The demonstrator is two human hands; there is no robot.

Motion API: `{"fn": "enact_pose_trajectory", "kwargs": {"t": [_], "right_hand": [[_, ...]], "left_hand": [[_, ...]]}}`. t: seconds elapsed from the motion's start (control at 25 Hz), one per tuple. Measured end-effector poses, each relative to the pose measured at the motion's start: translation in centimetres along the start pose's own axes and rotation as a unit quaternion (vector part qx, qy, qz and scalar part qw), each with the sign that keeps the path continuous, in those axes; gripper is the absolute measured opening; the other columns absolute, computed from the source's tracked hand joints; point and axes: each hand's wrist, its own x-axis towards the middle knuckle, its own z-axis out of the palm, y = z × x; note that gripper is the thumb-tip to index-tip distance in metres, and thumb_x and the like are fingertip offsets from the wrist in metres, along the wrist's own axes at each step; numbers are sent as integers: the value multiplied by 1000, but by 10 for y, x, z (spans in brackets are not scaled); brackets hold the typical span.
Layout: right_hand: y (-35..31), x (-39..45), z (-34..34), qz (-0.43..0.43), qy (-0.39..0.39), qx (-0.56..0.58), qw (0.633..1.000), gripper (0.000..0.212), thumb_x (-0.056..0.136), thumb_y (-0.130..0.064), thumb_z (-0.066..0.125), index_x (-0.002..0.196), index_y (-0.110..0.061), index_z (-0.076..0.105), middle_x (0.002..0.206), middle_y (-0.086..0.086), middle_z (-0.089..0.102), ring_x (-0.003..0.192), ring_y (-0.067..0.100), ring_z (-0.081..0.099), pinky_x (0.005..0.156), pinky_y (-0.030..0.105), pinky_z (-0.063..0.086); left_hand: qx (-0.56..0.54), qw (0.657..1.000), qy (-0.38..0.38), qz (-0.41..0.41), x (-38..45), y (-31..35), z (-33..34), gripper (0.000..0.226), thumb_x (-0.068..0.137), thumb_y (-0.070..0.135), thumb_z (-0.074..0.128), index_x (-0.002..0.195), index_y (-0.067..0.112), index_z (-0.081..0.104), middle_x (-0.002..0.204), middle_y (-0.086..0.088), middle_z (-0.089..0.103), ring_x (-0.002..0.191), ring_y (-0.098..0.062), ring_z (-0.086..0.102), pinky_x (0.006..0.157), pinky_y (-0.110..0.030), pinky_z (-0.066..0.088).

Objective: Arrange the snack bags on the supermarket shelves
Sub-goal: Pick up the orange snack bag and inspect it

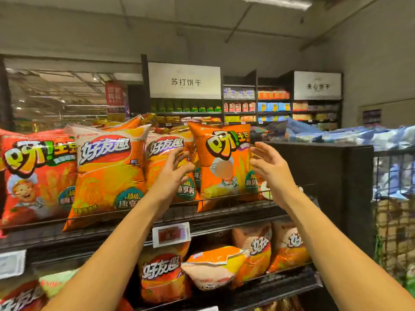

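An orange snack bag (pixel 224 167) with a chef picture stands upright at the right end of the top shelf (pixel 235 212). My left hand (pixel 174 171) is at its left edge with fingers spread, in front of a second orange bag (pixel 161 153). My right hand (pixel 269 167) hovers by the bag's right edge, fingers straight and apart. Neither hand grips anything. Further left stand a large orange bag (pixel 107 176) and a red bag (pixel 36 178).
The lower shelf (pixel 280 286) holds more orange bags, one lying on its side (pixel 213 265). A price tag (pixel 171 234) hangs on the top shelf's front rail. A black end panel (pixel 336 187) and a wire bin of blue packs (pixel 393 176) stand to the right.
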Motion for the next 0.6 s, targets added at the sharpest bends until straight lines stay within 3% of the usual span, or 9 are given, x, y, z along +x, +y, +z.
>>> {"fn": "enact_pose_trajectory", "kwargs": {"t": [0.12, 0.24, 0.32, 0.4, 0.48, 0.6], "right_hand": [[14, 15, 0, 13, -1, -47, 999, 49, 94, -2, 64, 136, -23, 51, 138, 3, 56, 127, 16, 53, 94, 26, 50], [27, 31, -1, 50, 19, -81, 995, 57, 94, -11, 66, 146, -20, 43, 146, 5, 50, 125, 17, 52, 91, 29, 51], [33, 42, -4, 86, 21, -106, 990, 64, 93, -21, 69, 149, -18, 39, 149, 8, 47, 130, 22, 49, 105, 41, 46], [42, 53, -10, 128, -7, -118, 985, 73, 91, -31, 72, 152, -16, 34, 150, 10, 45, 134, 25, 46, 109, 42, 40], [49, 64, -16, 167, -54, -110, 978, 83, 87, -39, 74, 153, -14, 31, 151, 11, 44, 136, 26, 45, 111, 41, 38], [56, 74, -25, 180, -100, -109, 972, 74, 83, -48, 74, 143, -16, 45, 141, 6, 54, 130, 25, 52, 111, 47, 41]], "left_hand": [[50, 999, -19, -6, 19, -10, 10, 53, 95, 19, 61, 141, 30, 38, 145, 5, 44, 117, -5, 51, 90, -30, 43], [66, 997, -21, -43, 34, -20, 19, 65, 93, 19, 64, 149, 26, 30, 153, -2, 36, 128, -17, 47, 74, -20, 43], [84, 993, -30, -74, 43, -26, 20, 81, 89, 25, 69, 154, 24, 21, 157, -4, 30, 130, -20, 43, 82, -25, 45], [113, 986, -38, -118, 50, -32, 22, 98, 81, 39, 75, 156, 22, 14, 157, -5, 30, 131, -21, 44, 100, -39, 44], [148, 974, -69, -154, 51, -37, 25, 111, 67, 53, 77, 154, 17, 18, 151, -3, 41, 130, -21, 48, 108, -45, 41], [169, 972, -80, -141, 49, -45, 30, 98, 54, 61, 77, 137, 24, 41, 132, 5, 59, 113, -11, 61, 93, -34, 50]]}}
